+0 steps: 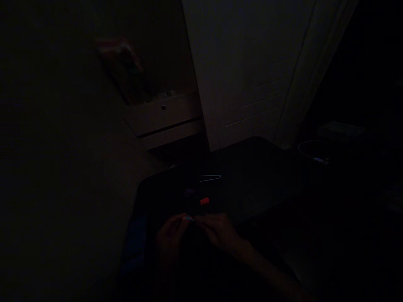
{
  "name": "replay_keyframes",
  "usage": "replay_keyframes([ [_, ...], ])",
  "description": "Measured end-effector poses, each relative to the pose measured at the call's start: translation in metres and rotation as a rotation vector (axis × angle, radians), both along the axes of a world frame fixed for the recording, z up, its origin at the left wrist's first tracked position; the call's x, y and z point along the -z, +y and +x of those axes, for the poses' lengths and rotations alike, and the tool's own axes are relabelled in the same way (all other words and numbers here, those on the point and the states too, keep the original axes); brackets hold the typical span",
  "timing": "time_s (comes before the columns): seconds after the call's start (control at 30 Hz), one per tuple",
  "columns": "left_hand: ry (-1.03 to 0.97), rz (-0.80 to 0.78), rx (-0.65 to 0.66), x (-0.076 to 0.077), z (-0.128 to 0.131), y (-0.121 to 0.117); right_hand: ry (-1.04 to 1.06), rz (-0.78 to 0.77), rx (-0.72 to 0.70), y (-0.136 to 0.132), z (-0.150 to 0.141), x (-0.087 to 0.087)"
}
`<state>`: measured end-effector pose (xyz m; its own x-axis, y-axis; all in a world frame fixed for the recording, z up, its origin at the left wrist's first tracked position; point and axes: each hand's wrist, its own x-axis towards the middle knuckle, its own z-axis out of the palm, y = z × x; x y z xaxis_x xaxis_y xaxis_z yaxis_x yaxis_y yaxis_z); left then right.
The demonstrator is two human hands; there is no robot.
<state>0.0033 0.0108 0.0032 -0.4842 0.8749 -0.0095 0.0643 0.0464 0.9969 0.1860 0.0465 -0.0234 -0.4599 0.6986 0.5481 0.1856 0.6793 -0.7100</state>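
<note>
The room is very dark. My left hand (pixel 171 235) and my right hand (pixel 217 230) meet over a dark table (pixel 258 176), fingers pinched together on a small pale object (pixel 189 218) that I cannot make out. Just beyond the fingertips lies a small orange-red piece (pixel 204 201) on the table. Farther back rests a thin metal tool like tweezers (pixel 210 178). A faint purple item (pixel 189 192) sits left of the orange piece.
A white door (pixel 252 71) stands behind the table. A wooden drawer unit (pixel 166 117) is at the back left. A white cable (pixel 311 153) and a boxy shape (pixel 340 130) lie at the right.
</note>
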Motion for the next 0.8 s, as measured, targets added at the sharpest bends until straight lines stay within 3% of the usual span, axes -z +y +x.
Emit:
replay_keyframes([
  [0.17, -0.002, -0.019, -0.013, -0.0009, -0.0005, 0.0012, -0.073, 0.009, -0.005, 0.0016, 0.0016, -0.0002],
  [0.5, -0.044, 0.012, 0.022, -0.0029, 0.0014, 0.0020, 0.109, -0.170, 0.052, -0.0003, -0.0057, -0.0036],
  [0.8, 0.000, 0.028, 0.015, 0.0051, -0.0025, 0.0043, 0.078, -0.065, 0.025, -0.0011, -0.0056, 0.0006],
])
